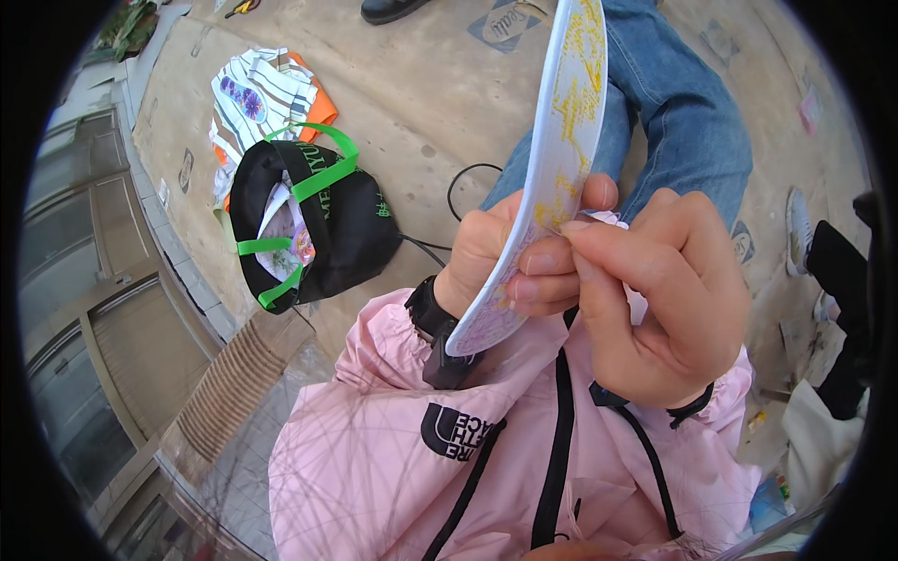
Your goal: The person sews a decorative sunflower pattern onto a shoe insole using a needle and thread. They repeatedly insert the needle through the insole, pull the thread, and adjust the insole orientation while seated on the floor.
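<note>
A long, curved white sole-shaped pad [572, 112] with yellow stitched patterns and faint pink printed lines stands edge-on in front of me. My left hand [496, 262] grips it, with fingers wrapped round its right side and the rest partly hidden behind it. My right hand [659, 294] is closed in a pinch against the pad's patterned face, thumb and forefinger meeting beside my left fingertips. What is between them is too small to make out. Blue-jeaned legs [678, 107] lie beyond my hands.
A black tote [346, 234] with green handles holds white patterned items, beside striped cloth [271, 84] with a floral pad on the brown ground sheet [421, 93]. A dark cable loops nearby. Another person's shoe [383, 7] is at the top; a black-clad leg [832, 290] and sneaker [797, 224] are right.
</note>
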The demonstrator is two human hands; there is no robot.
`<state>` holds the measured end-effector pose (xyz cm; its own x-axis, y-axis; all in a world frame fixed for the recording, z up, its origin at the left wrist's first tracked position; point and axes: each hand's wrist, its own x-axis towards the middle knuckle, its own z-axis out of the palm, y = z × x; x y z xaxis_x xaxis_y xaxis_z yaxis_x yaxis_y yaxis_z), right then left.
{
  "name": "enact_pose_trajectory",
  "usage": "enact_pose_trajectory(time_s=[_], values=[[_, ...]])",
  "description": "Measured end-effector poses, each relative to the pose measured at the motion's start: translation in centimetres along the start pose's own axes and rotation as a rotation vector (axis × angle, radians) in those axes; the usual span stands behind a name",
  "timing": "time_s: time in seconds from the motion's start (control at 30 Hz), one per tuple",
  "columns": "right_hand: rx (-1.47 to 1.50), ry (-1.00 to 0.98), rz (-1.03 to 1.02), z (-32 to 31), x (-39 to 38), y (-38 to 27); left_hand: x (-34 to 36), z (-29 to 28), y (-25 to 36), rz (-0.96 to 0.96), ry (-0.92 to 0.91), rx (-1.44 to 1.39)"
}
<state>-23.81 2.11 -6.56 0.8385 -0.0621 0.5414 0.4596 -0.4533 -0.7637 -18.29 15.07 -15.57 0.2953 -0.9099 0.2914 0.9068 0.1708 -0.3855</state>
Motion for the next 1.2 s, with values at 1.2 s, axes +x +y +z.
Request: enact_pose_trajectory(time_s=[1.2], values=[[0.200,0.080,0.179,-0.3,-1.2,2.9,1.0,7.1,-1.8,0.435,0.638,1.043]])
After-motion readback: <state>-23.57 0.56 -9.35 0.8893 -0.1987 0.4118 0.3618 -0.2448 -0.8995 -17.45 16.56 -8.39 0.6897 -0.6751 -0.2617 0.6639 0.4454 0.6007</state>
